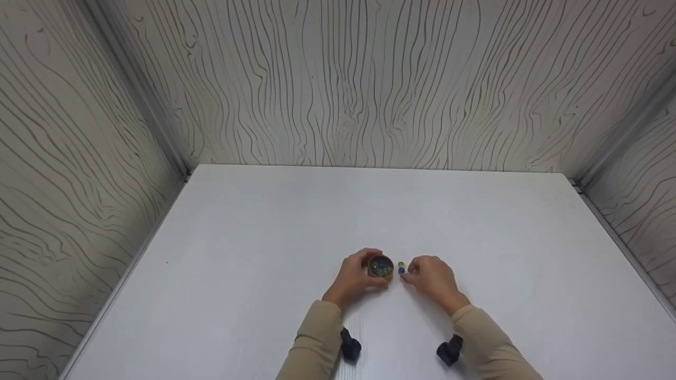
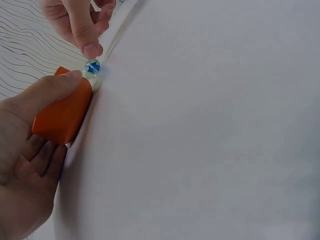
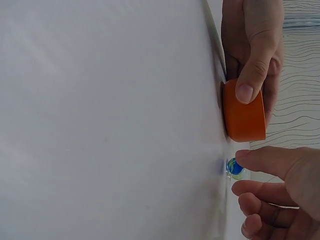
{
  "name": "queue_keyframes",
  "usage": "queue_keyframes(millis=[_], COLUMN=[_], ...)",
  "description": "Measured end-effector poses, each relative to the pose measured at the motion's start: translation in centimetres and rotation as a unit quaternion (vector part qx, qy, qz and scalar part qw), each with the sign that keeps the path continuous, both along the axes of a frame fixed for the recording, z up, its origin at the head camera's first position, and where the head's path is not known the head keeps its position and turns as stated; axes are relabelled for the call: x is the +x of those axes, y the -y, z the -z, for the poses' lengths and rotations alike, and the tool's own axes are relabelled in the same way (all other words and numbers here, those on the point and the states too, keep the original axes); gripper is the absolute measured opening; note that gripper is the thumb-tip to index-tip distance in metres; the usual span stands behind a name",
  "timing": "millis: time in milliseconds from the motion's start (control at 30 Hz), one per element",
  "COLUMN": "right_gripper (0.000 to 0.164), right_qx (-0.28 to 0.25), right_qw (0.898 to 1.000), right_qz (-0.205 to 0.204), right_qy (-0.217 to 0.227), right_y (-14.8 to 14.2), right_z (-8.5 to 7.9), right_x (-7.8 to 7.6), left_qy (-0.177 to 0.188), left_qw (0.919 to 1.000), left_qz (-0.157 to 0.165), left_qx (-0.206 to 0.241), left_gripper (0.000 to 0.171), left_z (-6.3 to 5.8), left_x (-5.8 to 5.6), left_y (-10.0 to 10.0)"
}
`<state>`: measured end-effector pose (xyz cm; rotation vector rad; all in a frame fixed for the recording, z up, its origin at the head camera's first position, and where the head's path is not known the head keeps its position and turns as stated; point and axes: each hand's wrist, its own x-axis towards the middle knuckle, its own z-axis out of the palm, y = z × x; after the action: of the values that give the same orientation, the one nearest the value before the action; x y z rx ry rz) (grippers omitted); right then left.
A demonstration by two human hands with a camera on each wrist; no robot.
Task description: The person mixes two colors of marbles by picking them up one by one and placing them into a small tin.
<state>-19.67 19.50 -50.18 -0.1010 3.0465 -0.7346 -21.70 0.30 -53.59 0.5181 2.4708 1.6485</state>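
Observation:
A small round orange cup (image 2: 60, 117) stands on the white table, gripped around its side by my left hand (image 1: 356, 274). Several blue and green glass marbles (image 1: 381, 268) lie inside it, visible from above in the head view. Just right of the cup, a blue marble (image 1: 401, 271) and a greenish marble (image 1: 401, 264) sit close together on the table. My right hand (image 1: 433, 277) is beside them, thumb at the blue marble's edge. In the right wrist view, the thumb and forefinger are spread apart at the marble (image 3: 235, 168), not closed around it.
The white tabletop (image 1: 264, 221) extends around both hands. Wood-grain patterned panels (image 1: 338, 84) rise behind and at both sides. Black wrist cameras (image 1: 350, 348) hang from the two beige sleeves, above the near part of the table.

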Motion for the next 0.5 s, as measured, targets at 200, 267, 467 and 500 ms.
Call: queue_keyframes(millis=[200,267,467,500], right_gripper=[0.016,0.017,0.02,0.02], right_qx=[0.006,0.01,0.015,0.015], right_qw=[1.0,1.0,1.0,1.0], right_qz=[0.008,0.01,0.014,0.015], right_qy=[0.001,-0.005,-0.012,-0.01], right_y=[0.28,0.38,0.69,0.73], right_z=[0.06,0.08,0.0,0.01], right_x=[-0.01,0.0,-0.07,-0.12], left_qy=[0.003,0.004,0.009,0.009], left_qw=[1.0,0.9999,0.9999,0.9999], left_qz=[-0.002,-0.003,0.0,0.001], left_qx=[-0.008,-0.012,-0.007,-0.006], left_gripper=[0.058,0.058,0.059,0.059], left_z=[0.0,-0.01,-0.14,-0.14], left_x=[0.05,0.1,0.15,0.14], left_y=[0.11,0.14,0.14,0.13])
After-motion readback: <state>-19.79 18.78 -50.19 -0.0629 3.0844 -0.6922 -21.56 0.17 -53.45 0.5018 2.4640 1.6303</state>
